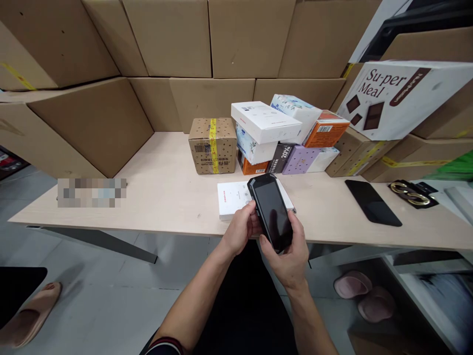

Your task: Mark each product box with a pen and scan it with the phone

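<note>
Both hands grip a black rugged handheld device (272, 212) like a thick smartphone, tilted with its dark screen facing me. My left hand (240, 229) closes on its left edge. Around its lower right side and bottom corner wraps my right hand (288, 254). Beneath and behind the device, a flat white box (232, 197) lies near the table's front edge, partly hidden by it. Farther back stands a brown carton (213, 145) with yellow tape, beside a pile of small boxes topped by a white box (266, 121).
Large cardboard boxes (170, 39) wall off the back of the table (166, 197). A black phone (373, 202) and a gold chain-like item (412, 193) lie at right, below a "Su-per Meal" box (402, 98). Pink slippers (364, 296) rest under the table. A person's foot shows at lower left.
</note>
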The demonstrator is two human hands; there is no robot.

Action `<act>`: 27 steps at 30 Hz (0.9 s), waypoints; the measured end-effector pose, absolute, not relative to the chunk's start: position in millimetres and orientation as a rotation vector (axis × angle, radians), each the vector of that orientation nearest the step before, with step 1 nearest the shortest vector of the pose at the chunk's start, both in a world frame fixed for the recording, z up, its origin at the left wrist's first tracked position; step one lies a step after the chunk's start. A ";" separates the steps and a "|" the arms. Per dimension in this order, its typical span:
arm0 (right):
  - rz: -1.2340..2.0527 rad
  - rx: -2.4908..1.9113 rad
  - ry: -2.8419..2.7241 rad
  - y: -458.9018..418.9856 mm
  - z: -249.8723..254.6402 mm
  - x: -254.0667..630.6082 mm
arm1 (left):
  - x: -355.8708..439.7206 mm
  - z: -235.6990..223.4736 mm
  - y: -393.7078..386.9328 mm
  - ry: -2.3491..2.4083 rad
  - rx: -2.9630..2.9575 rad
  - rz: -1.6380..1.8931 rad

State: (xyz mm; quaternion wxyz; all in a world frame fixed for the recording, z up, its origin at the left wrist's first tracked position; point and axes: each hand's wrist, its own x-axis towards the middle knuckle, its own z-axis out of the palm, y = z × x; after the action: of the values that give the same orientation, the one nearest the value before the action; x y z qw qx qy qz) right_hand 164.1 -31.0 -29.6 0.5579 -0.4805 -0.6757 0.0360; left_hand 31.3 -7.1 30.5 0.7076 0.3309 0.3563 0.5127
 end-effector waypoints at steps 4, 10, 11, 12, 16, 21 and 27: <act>0.083 -1.132 -1.608 -30.5 -29.6 165.3 | 32.0 30.5 -6.9 0.841 0.719 1.140; 0.102 -1.160 -1.591 -30.0 -31.3 165.1 | 31.7 24.2 -3.2 0.829 0.751 1.128; 0.122 -1.165 -1.584 -30.2 -32.5 165.1 | 32.2 22.3 -3.9 0.828 0.764 1.129; 0.152 -1.169 -1.574 -30.5 -33.6 165.5 | 32.9 20.7 -5.7 0.825 0.782 1.134; 0.231 -1.188 -1.481 -31.0 -32.0 176.9 | 30.7 22.7 -25.0 0.840 0.963 1.211; -0.068 -1.372 -1.404 -18.5 -10.7 219.8 | -7.6 47.5 -40.4 1.304 1.668 1.481; -0.262 -1.598 -1.577 15.9 -3.6 269.3 | -64.3 62.4 1.8 1.649 2.229 0.653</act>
State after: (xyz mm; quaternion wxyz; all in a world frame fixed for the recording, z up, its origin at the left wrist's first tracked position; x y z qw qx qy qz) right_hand 269.3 15.9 -3.6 0.4267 -0.6394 -0.6309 -0.1050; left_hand -64.3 1.8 62.4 0.1462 0.7741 0.5727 0.2268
